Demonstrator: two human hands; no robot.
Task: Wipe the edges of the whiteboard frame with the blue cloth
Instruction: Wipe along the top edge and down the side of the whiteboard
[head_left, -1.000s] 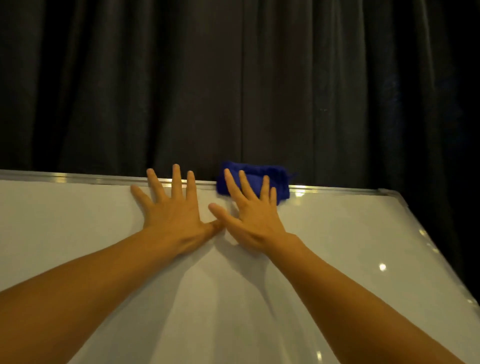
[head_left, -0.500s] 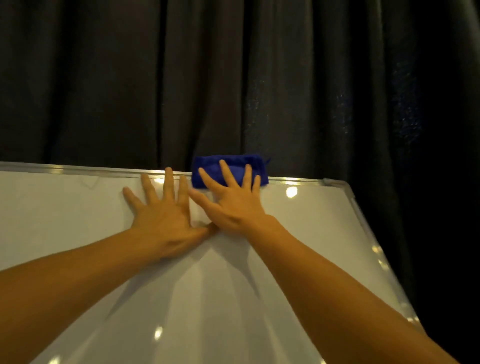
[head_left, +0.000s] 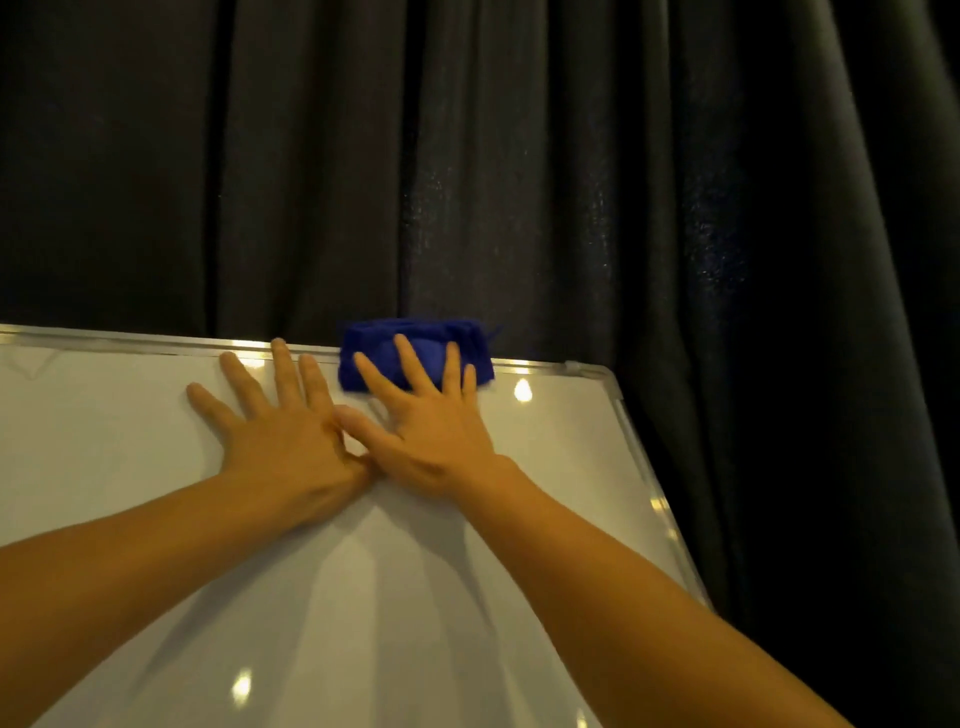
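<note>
The blue cloth (head_left: 415, 353) is folded into a pad and draped over the top frame edge (head_left: 540, 368), likely so pressure reaches the rail. It is pinned under the spread fingertips of the right hand (head_left: 431, 431), which lies flat, fingers wide, gripping nothing. Just beside its thumb, the left hand (head_left: 280, 441) is pressed flat and splayed on the whiteboard (head_left: 363, 597), seemingly as a brace.

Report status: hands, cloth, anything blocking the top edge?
Right hand flat, fingers spread on blue cloth at top frame edge. Left hand flat on board, empty. Run to right corner unobstructed.
</note>
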